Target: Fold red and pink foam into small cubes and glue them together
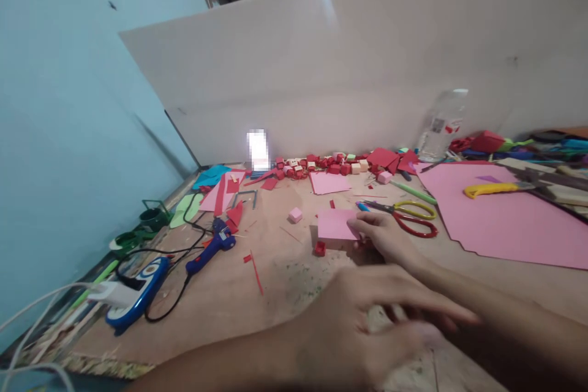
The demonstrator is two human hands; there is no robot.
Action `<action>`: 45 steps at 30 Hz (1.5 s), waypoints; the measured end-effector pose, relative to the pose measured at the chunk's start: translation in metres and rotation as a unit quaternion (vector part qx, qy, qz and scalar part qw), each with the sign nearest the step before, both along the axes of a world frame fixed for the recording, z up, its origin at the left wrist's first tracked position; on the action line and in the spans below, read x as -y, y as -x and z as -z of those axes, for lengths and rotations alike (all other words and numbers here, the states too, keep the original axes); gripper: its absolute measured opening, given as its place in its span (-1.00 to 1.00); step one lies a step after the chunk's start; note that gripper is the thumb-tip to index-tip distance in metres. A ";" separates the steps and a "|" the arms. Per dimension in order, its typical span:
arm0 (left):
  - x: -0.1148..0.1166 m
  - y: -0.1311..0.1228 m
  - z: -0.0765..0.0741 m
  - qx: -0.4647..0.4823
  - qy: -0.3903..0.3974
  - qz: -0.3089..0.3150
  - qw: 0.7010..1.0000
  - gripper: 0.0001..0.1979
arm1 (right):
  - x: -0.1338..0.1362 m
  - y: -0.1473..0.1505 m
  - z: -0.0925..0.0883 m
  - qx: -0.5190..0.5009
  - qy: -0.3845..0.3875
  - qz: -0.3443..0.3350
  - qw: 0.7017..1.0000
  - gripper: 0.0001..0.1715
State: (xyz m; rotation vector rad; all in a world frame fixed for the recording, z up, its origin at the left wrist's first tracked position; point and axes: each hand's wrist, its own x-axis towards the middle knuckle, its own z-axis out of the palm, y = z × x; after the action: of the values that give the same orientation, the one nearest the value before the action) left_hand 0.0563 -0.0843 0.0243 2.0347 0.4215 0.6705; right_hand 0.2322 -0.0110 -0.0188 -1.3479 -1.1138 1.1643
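My right hand (388,237) lies at the middle of the table, its fingers curled on the right edge of a small pink foam piece (334,225). A tiny red cube (320,248) sits just left of that piece, and a pink cube (295,215) lies farther left. In the foreground, my left hand (367,318) hovers low over the bare wood. Its fingers are stretched out to the right, blurred, with nothing in them.
Scissors (416,218) lie right of the pink piece, beside a large pink sheet (514,220) with a yellow cutter (489,189). A blue glue gun (215,247) and cables lie left. Small red and cream cubes (321,165) and a bottle (443,125) line the white board.
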 end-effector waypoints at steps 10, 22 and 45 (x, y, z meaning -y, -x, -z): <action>-0.081 0.038 0.037 -0.138 -0.342 -0.196 0.909 -0.55 | 0.008 0.005 0.003 0.009 -0.020 -0.024 0.999 -0.67; -0.084 0.039 0.045 -0.150 -0.343 -0.206 0.904 -0.75 | 0.017 0.008 0.003 -0.028 0.008 -0.064 0.998 -0.61; -0.060 0.023 0.066 -0.047 -0.412 -0.072 0.907 -0.55 | -0.146 -0.019 -0.038 0.323 -0.125 0.088 0.934 -0.75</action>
State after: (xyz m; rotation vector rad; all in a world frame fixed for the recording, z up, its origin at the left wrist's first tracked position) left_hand 0.0329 -0.0246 -0.0416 2.8637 0.3785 0.9518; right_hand 0.2509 0.1349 0.0196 -1.6321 -1.5022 0.4183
